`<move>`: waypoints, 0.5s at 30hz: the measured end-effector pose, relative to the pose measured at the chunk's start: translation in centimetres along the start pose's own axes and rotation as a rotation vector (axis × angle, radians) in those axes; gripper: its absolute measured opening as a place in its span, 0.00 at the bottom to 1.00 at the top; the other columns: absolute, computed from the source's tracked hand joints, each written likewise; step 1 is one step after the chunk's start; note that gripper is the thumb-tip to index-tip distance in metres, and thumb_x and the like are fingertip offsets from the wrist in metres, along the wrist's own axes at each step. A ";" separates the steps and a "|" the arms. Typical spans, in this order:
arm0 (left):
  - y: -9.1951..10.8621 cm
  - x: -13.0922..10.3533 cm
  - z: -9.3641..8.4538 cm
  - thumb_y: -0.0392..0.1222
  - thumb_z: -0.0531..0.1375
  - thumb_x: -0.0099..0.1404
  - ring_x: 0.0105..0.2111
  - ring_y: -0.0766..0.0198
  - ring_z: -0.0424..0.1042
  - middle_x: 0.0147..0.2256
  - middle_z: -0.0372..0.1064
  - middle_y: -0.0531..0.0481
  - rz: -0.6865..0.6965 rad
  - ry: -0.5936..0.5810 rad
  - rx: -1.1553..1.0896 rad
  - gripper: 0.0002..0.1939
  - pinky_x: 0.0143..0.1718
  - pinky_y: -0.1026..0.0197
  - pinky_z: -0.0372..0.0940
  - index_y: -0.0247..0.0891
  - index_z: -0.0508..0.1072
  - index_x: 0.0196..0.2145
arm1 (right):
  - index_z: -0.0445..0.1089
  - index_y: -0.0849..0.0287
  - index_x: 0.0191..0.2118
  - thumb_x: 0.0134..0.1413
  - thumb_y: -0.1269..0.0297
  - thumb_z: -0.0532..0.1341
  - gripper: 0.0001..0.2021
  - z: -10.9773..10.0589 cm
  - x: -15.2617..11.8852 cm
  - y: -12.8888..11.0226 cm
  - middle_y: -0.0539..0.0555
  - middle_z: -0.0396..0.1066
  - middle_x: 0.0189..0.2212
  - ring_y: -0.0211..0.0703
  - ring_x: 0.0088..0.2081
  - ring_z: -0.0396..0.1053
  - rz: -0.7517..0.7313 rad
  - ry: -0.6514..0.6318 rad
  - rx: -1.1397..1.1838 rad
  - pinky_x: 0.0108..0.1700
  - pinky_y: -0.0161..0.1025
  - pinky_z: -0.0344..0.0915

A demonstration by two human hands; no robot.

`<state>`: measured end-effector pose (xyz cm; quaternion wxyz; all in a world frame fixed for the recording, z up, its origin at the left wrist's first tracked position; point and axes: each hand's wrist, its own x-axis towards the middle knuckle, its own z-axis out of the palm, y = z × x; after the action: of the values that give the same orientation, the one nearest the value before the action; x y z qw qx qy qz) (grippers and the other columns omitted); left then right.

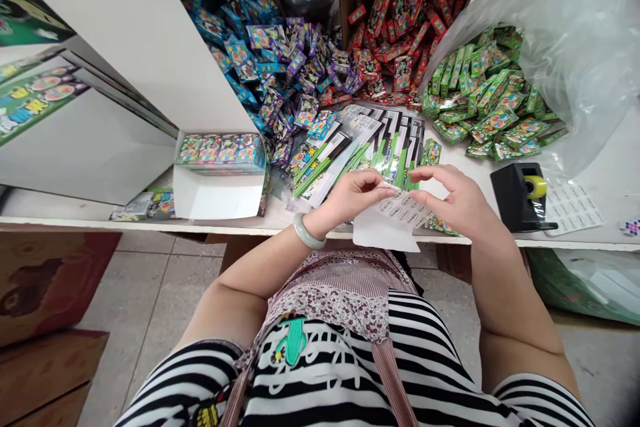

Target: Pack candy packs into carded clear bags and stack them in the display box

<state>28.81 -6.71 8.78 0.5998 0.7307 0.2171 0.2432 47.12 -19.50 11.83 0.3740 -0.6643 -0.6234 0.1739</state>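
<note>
My left hand, with a pale bangle on its wrist, pinches the top left corner of a white sheet of oval stickers. At the sheet's upper right is my right hand, its thumb and index finger curved and a little apart, with no object visible between the tips. A white backing paper hangs below the stickers over the table's front edge. Just behind the hands lie fanned green, black and white printed packets in clear plastic.
Piles of blue, purple, red and green small boxes lie at the back. An open display box stands left, a black tape dispenser right. Clear plastic partly covers the green boxes.
</note>
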 end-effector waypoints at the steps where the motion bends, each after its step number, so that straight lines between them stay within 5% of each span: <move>1: 0.0 0.0 0.2 0.57 0.67 0.59 0.25 0.71 0.57 0.23 0.60 0.55 0.016 -0.004 0.023 0.22 0.26 0.64 0.52 0.35 0.70 0.23 | 0.75 0.53 0.44 0.60 0.60 0.63 0.08 0.1 0.4 -0.3 0.55 0.78 0.41 0.53 0.45 0.74 -0.035 -0.019 0.003 0.48 0.50 0.68; 7: 0.1 -0.2 0.3 0.59 0.66 0.60 0.23 0.72 0.54 0.21 0.57 0.57 0.011 -0.011 0.084 0.24 0.25 0.64 0.50 0.36 0.68 0.21 | 0.74 0.54 0.34 0.60 0.64 0.62 0.04 1.2 1.7 -1.0 0.52 0.77 0.33 0.49 0.38 0.74 -0.072 -0.054 0.092 0.45 0.47 0.68; 12: -0.1 -0.1 -0.3 0.57 0.66 0.60 0.23 0.72 0.54 0.21 0.58 0.57 -0.050 -0.003 0.024 0.22 0.24 0.65 0.51 0.36 0.68 0.22 | 0.67 0.53 0.58 0.58 0.59 0.64 0.22 0.3 -0.5 0.9 0.57 0.75 0.48 0.54 0.50 0.72 0.071 0.064 0.146 0.47 0.49 0.71; 15: -0.2 0.2 -0.4 0.55 0.66 0.60 0.24 0.71 0.56 0.22 0.59 0.56 -0.037 0.007 -0.009 0.20 0.26 0.64 0.53 0.36 0.69 0.23 | 0.66 0.54 0.59 0.57 0.56 0.65 0.25 -0.7 -2.8 2.8 0.59 0.75 0.49 0.55 0.52 0.72 0.173 0.022 0.169 0.49 0.51 0.71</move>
<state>28.71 -6.25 8.63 0.6068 0.7230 0.2316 0.2354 49.12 -22.26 9.68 0.4188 -0.6837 -0.5427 0.2502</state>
